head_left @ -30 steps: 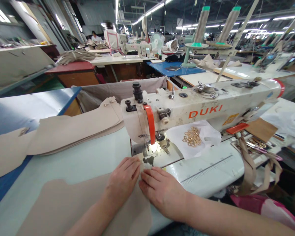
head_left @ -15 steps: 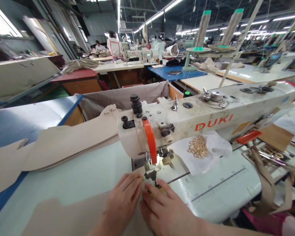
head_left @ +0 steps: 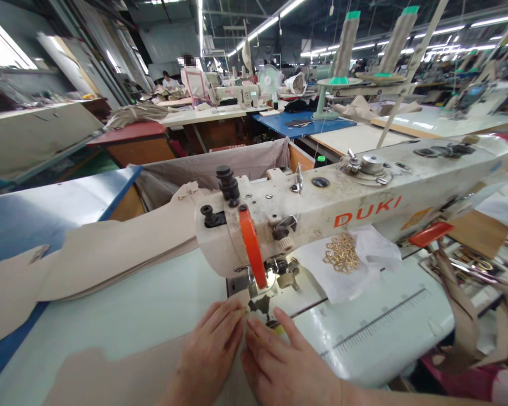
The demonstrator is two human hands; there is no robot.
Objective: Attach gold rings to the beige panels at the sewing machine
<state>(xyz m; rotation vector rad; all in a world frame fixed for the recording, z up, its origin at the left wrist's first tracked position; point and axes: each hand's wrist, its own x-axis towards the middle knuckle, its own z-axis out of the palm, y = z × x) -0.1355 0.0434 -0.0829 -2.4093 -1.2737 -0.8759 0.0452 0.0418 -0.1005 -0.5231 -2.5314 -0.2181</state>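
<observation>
My left hand [head_left: 214, 347] pinches the edge of a beige fabric piece [head_left: 118, 375] just in front of the sewing machine's [head_left: 313, 208] needle area. Beside it, my right hand [head_left: 285, 358] has its fingertips closed at the same edge, with its index finger raised a little. Both hands' fingertips nearly meet there, and they hide what lies between them. An orange guard [head_left: 253, 248] stands over the presser foot, behind the fingers. The fabric spreads left across the pale table under my left wrist.
Stacked beige panels [head_left: 122, 254] lie on the left. Small gold metal rings [head_left: 342, 253] rest on a white cloth [head_left: 375, 254] beside the machine arm. Fabric straps [head_left: 465, 321] and scissors [head_left: 469, 270] are at the right edge. Thread cones [head_left: 345, 48] stand behind.
My right index finger has lifted slightly away from the others. The hands stay at the fabric edge, and the view has shifted slightly.
</observation>
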